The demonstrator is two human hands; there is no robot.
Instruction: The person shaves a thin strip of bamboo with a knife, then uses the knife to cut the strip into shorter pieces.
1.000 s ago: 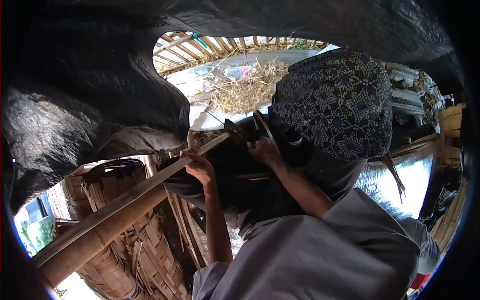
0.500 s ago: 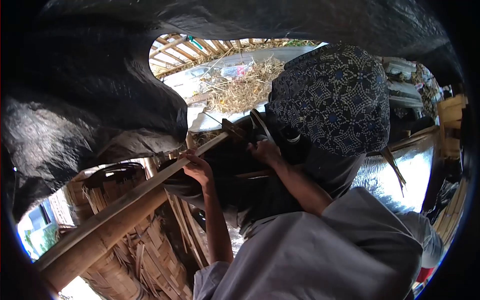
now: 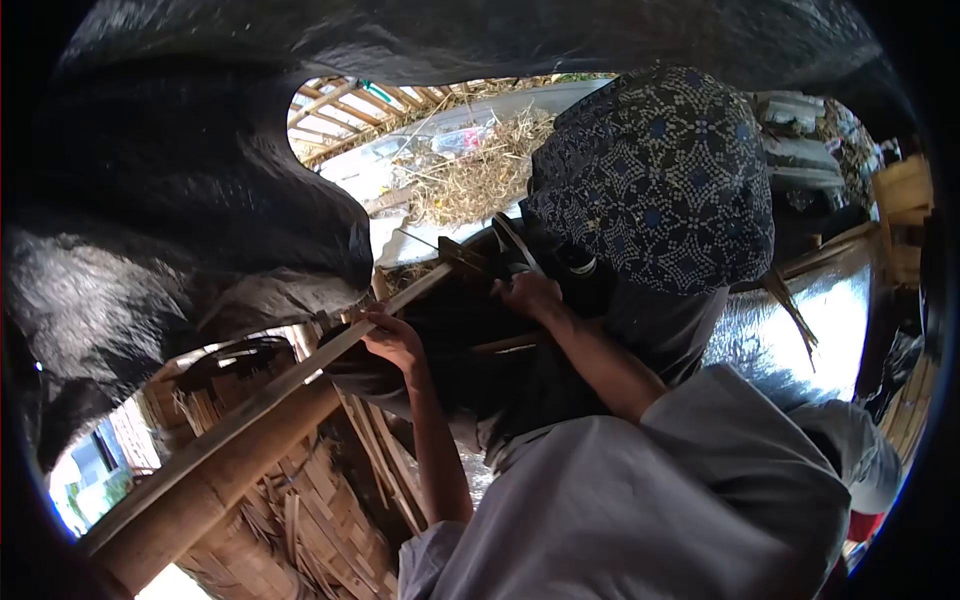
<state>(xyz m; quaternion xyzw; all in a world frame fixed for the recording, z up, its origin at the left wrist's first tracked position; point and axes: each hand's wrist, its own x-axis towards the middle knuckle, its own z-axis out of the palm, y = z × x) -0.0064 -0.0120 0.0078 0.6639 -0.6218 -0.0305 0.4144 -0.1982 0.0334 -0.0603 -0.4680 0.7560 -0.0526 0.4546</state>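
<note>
A long flat bamboo strip point(image 3: 270, 393) runs from the lower left up to the middle, lying along a thick bamboo pole point(image 3: 215, 475). My left hand point(image 3: 393, 342) is closed round the strip near its upper end. My right hand point(image 3: 532, 297) is closed beside a dark wooden tool point(image 3: 466, 260), which meets the end of the strip. What its fingers hold is too dark to make out. A thin rod projects from the tool to the upper left. Just above my right hand is a pale curved edge.
A patterned dark cloth point(image 3: 655, 185) bulges at the upper right. Black sheeting point(image 3: 150, 170) hangs at the left and top. Woven bamboo baskets point(image 3: 320, 500) stand at the lower left. Dry straw point(image 3: 475, 175) lies behind the hands, and shiny sheeting point(image 3: 790, 330) is at the right.
The view has shifted slightly, with the patterned cloth and straw a little further left. Both hands keep nearly the same places and grips.
</note>
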